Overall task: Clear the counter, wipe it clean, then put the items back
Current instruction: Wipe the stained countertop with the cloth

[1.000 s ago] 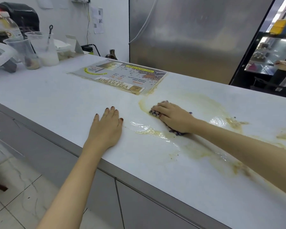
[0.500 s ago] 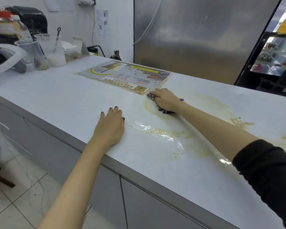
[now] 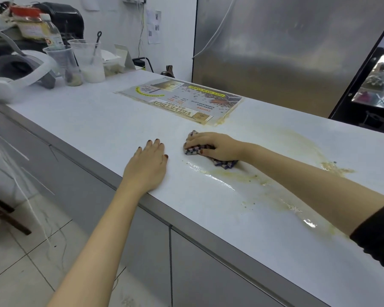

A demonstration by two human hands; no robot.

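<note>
From my remote seat I see the right hand (image 3: 217,146) curled over a bunched cloth (image 3: 226,163), with the fingers on top, the thumb tucked at the near side, and the cloth held down on the counter (image 3: 93,120). The cloth is a checked weave, dark blue and white, crumpled into a lump that shows at the fingertips and behind the wrist. The left hand (image 3: 148,166) lies flat just beside it, palm down, fingers straight and close together, its heel at the counter's front edge.

The counter is smooth and white, with a grey metal lip. A yellowish spill (image 3: 237,177) spreads out to the right of the cloth, glossy and wet in streaks and thin and smeared farther off. Beyond the hands a laminated menu (image 3: 182,100) lies flat, with yellow residue along its near corner.

At the far left stand two clear plastic cups. The left cup (image 3: 63,63) holds a little beige residue at the bottom. The right cup (image 3: 90,63) holds white liquid low down and a black-handled stirrer. A capped clear bottle (image 3: 52,35) stands behind them. A brushed steel panel (image 3: 286,52) backs the counter.
</note>
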